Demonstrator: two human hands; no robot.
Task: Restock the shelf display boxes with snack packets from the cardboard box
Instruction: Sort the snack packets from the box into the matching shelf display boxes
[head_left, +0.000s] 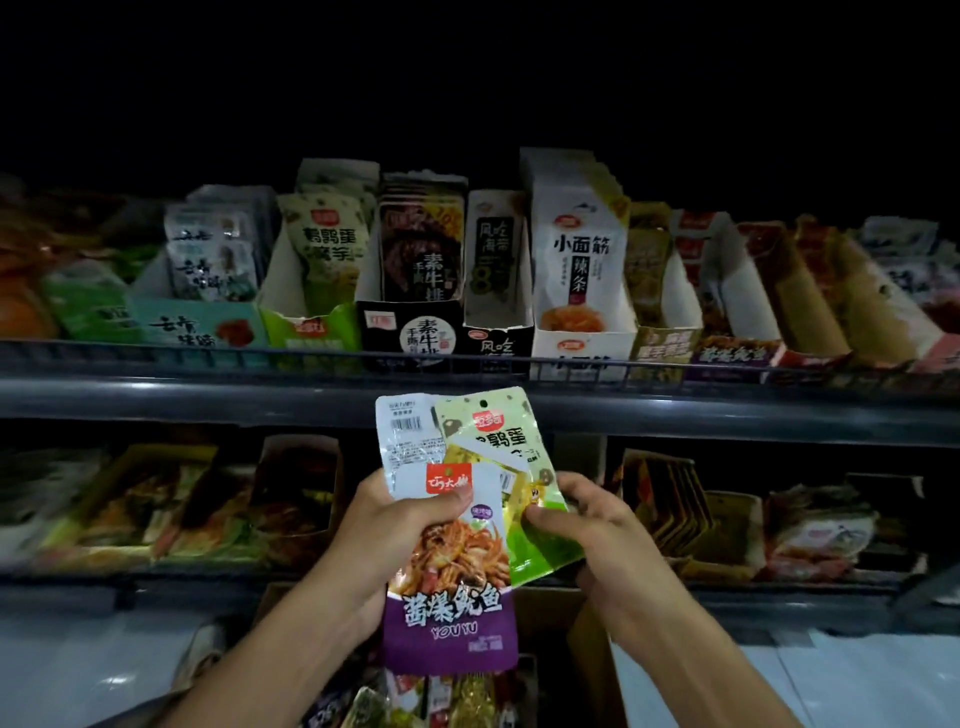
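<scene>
My left hand (395, 530) grips a fan of snack packets in front of the shelves: a purple squid packet (452, 613) in front and a white packet (402, 436) showing its barcode behind. My right hand (587, 525) pinches the lower right edge of a green quail-egg packet (498, 436) in the same fan. The cardboard box (550, 618) stands open below my hands, with several loose packets (426, 701) inside. On the upper shelf a green display box (311, 327) holds matching quail-egg packets, and a purple squid display box (732, 356) sits further right.
A row of display boxes fills the upper shelf behind a wire rail (467, 364). The lower shelf (156, 519) holds more boxes of packets, dim and blurred. Pale floor (831, 675) shows on both sides of the cardboard box.
</scene>
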